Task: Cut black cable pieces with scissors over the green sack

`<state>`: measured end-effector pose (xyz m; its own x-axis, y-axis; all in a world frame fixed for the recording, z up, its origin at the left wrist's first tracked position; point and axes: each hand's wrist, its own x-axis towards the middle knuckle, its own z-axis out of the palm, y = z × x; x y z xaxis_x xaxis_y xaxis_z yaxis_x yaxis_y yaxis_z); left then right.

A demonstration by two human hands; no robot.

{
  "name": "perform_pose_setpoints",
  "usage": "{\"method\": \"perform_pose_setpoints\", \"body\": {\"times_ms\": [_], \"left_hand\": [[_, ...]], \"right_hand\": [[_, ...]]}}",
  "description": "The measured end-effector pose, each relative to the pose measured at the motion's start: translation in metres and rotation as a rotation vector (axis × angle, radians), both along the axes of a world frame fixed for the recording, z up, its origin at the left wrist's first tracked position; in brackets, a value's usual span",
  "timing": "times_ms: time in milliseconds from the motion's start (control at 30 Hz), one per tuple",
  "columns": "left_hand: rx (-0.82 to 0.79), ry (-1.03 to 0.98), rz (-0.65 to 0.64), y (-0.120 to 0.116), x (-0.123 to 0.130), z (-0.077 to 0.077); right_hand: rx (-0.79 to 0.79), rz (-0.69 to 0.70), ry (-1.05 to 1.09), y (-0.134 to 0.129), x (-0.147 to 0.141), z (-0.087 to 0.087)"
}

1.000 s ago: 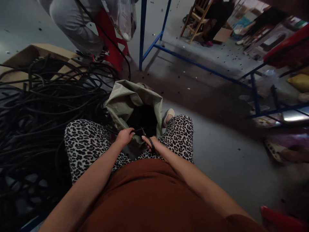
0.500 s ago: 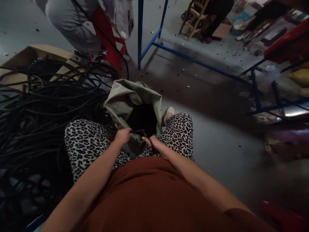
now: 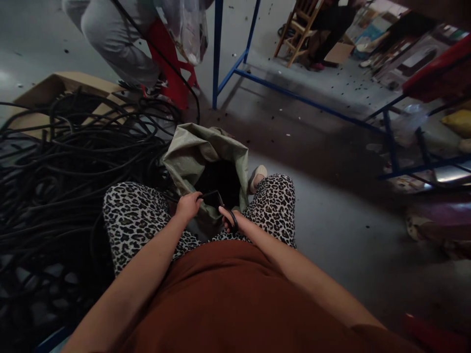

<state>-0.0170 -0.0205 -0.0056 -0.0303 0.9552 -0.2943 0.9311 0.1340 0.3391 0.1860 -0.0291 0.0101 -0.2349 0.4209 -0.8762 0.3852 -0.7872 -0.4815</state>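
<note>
My left hand (image 3: pixel 188 206) is closed around a thin black rubber strip (image 3: pixel 209 194), whose end sticks out over the sack toward the right. My right hand (image 3: pixel 230 219) grips black-handled scissors (image 3: pixel 234 221). Their blades point up and away, close to the strip's end; whether they touch it I cannot tell. Beneath both hands, between my knees, stands an open grey-green woven sack (image 3: pixel 187 159) with a dark inside. What lies in the sack is too dark to make out.
A large tangle of black rubber tubing (image 3: pixel 121 157) lies on the left, partly in a cardboard box (image 3: pixel 83 81). Beyond the sack are a red stool (image 3: pixel 172 78), a seated person's grey trouser leg (image 3: pixel 114 44) and a blue metal frame (image 3: pixel 287 93). Small black bits dot the floor.
The scissors have tilted slightly, and more of their blades shows above the sack opening. My left hand keeps its hold on the strip. The whole view has shifted a little.
</note>
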Motion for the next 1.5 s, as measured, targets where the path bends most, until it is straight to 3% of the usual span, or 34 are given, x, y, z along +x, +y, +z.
{"method": "perform_pose_setpoints", "body": {"times_ms": [233,400,800,1067,1500], "left_hand": [[0.017,-0.035,-0.022,-0.001,0.001,-0.003],[0.012,-0.068,-0.062,-0.002,0.006,-0.004],[0.017,-0.132,-0.106,-0.002,0.008,-0.011],[0.041,-0.097,-0.102,0.001,0.004,-0.005],[-0.079,0.030,-0.110,-0.002,0.004,-0.008]], "right_hand": [[0.018,-0.008,0.010,0.000,-0.003,-0.023],[0.017,-0.015,-0.015,0.004,-0.005,-0.029],[0.066,0.011,-0.036,0.008,-0.003,-0.030],[0.188,-0.009,-0.047,0.009,0.001,-0.029],[0.145,0.023,-0.153,0.008,0.001,-0.022]]}}
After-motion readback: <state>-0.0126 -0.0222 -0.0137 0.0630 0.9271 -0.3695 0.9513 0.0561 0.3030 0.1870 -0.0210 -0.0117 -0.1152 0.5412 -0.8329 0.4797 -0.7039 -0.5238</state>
